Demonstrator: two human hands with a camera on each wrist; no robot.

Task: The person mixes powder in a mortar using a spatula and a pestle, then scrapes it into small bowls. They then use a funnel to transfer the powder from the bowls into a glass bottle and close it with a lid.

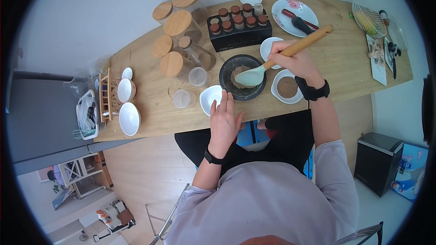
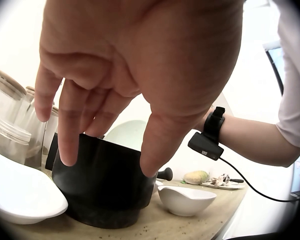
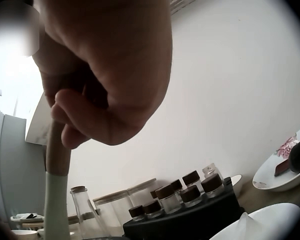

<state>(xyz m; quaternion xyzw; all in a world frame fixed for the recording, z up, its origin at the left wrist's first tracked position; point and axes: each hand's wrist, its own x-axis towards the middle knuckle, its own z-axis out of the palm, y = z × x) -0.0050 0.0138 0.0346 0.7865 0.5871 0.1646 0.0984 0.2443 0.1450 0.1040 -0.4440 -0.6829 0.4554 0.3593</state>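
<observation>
Left hand: the left hand (image 1: 221, 124) has its fingers extended, tips at the near-left rim of the black bowl (image 1: 223, 83); how firmly they touch, I cannot tell.
Near-left dish: a white bowl (image 1: 209, 102) sits partly under the left fingers.
Right hand: the right hand (image 1: 297, 62) curls its fingers around the wooden handle of the spoon (image 1: 309, 40).
Spoon: it slants down leftward, its pale green head (image 1: 250, 77) inside the black bowl, over brown powder (image 1: 237, 71).
Near-right dish: a second white bowl (image 1: 275, 93), just beside the black bowl, holds more brown powder.
Cups: two clear cups (image 1: 198, 76) stand to the left.
Beyond: a small white dish (image 1: 266, 50) lies partly behind the right hand.
Farther left: glass jars (image 1: 193, 31) with wooden lids stand grouped.
Farther ahead: a black rack (image 1: 240, 39) holds small brown-capped bottles (image 1: 239, 21).
Far right-ahead: a floral plate (image 1: 281, 7) bears a dark-handled tool (image 1: 300, 24).
</observation>
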